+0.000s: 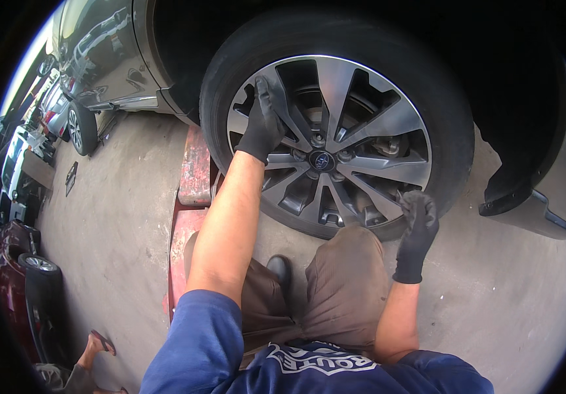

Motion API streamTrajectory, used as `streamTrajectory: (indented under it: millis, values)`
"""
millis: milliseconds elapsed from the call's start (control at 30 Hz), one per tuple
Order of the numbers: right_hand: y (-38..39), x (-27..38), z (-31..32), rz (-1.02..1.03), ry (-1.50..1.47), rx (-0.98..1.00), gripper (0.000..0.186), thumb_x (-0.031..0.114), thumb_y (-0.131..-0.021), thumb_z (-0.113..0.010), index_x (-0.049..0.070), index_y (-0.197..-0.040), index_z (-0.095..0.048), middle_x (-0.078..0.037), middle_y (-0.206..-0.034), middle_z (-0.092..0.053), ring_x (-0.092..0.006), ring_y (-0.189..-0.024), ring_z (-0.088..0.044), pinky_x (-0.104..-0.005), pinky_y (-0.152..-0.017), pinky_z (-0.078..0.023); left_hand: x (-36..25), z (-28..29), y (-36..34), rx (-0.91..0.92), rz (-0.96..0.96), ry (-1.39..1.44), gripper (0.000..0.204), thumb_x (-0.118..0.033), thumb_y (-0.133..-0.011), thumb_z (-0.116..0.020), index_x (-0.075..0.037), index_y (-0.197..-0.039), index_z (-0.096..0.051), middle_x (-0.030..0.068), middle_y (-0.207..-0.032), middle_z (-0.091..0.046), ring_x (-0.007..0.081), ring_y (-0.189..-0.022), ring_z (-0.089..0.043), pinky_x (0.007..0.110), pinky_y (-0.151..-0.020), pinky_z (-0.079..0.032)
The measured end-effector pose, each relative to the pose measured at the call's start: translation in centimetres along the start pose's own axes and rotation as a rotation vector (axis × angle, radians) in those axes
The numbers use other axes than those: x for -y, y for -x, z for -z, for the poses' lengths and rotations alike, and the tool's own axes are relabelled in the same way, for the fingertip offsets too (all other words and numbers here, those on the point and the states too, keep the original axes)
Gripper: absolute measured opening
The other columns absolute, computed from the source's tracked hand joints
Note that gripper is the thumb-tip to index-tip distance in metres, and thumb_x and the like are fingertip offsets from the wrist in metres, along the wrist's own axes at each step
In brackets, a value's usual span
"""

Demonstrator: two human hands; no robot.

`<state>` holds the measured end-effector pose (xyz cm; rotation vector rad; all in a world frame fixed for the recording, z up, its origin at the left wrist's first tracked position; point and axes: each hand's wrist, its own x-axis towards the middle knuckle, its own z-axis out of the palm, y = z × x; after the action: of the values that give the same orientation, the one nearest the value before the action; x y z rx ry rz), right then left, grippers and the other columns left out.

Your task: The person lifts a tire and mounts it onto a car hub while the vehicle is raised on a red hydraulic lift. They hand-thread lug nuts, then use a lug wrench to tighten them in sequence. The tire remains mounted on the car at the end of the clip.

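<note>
A car wheel (355, 154) stands upright in front of me, with a black tyre and a two-tone alloy rim. Around its centre cap (322, 161) sit recessed bolt holes, some with dark metal showing inside. My left hand (263, 125), in a black glove, lies against the rim's upper left spokes with its fingers stretched out. At the tyre's lower right, my right hand (419, 226), gloved too, has its fingers curled in near the rim edge. Whatever those fingers may hold is too small to make out.
A worn red metal jack (195, 167) lies along the wheel's left side. The grey car body (109, 52) rises at upper left, and a loose-hanging fender edge (526, 197) is at right. Other cars and a sandalled person's leg (89, 351) are at far left.
</note>
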<state>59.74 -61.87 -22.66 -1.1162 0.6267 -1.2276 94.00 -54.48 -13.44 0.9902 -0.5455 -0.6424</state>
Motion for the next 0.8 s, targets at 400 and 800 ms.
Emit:
streamTrajectory:
  millis: [400,800]
  values:
    - [-11.3,-1.5,5.2,0.591,0.858,-0.446,0.052,0.038,-0.110,-0.044,-0.003,-0.142,-0.050,-0.019,-0.139,-0.057,-0.0310,-0.126,-0.056,-0.0383,-0.108,-0.042,8.4,24.5,1.5,-0.889,-0.535,-1.334,0.060,-0.036,-0.107,-0.047,0.002,-0.153,-0.038,0.0344,-0.141,-0.051,0.0461,-0.124,-0.056,0.052,-0.101,-0.047]
    - [-7.7,-4.0,5.1,0.350,0.761,-0.710,0.060,0.042,-0.112,-0.035,-0.001,-0.154,-0.032,-0.022,-0.152,-0.044,-0.0341,-0.136,-0.048,-0.0432,-0.113,-0.042,13.3,25.3,-2.6,-0.921,-0.491,-1.250,0.057,-0.031,-0.109,-0.043,0.007,-0.151,-0.038,0.0313,-0.151,-0.047,0.0434,-0.139,-0.047,0.046,-0.116,-0.039]
